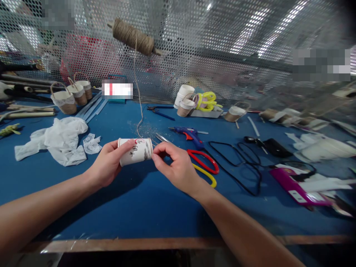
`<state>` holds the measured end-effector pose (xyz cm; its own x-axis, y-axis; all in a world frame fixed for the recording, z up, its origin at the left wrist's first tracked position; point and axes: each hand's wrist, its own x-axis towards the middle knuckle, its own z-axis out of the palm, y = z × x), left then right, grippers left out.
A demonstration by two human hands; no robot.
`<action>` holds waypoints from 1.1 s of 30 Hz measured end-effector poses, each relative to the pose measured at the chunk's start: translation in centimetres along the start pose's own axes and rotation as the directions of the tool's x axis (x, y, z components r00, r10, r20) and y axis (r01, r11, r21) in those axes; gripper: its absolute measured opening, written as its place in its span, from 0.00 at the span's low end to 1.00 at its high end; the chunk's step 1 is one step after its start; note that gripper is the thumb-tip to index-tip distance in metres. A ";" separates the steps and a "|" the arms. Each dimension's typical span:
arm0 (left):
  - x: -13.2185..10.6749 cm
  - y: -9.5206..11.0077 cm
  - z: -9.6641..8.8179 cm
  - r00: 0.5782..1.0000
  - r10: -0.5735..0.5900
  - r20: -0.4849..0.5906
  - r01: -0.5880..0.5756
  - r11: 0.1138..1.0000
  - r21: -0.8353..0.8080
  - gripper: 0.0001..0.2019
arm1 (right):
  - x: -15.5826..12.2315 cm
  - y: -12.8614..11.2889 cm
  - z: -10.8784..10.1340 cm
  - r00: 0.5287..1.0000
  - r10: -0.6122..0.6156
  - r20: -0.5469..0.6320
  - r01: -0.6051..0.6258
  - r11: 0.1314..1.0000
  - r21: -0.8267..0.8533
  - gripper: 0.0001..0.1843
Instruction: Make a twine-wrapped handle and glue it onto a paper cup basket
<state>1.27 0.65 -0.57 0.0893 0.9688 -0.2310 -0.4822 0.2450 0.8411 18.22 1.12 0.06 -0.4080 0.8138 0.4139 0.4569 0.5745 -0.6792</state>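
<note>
My left hand [107,163] is closed around a white paper cup [135,152] with dark printed characters and a red mark. The cup lies on its side in the air above the blue table. At its right end the fingers of my right hand [174,163] are pinched together on the twine [141,115]. This strand hangs from a spool of brown twine [133,37] mounted on the mesh wall and runs down behind the cup. Scissors [204,163] with red and yellow handles lie partly under my right hand, and a blue glue gun [190,136] lies just beyond.
Twine-wrapped cups with handles [65,104] stand at the back left, near white lace fabric [61,141]. Blue-handled pliers [162,111] and a stack of white cups [183,94] are at the back. A black cord [236,178] and a purple box [297,187] lie to the right.
</note>
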 end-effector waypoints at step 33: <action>-0.3 -0.4 -1.1 0.963 0.219 0.155 -0.263 0.884 0.387 0.11 | -0.2 -0.2 -0.3 0.999 -0.035 -0.025 0.035 0.999 0.000 0.05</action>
<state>0.48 0.23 -1.43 0.1150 0.9927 0.0377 -0.1128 -0.0246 0.9933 18.42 0.89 0.26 -0.4035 0.7953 0.4523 0.4424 0.6023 -0.6644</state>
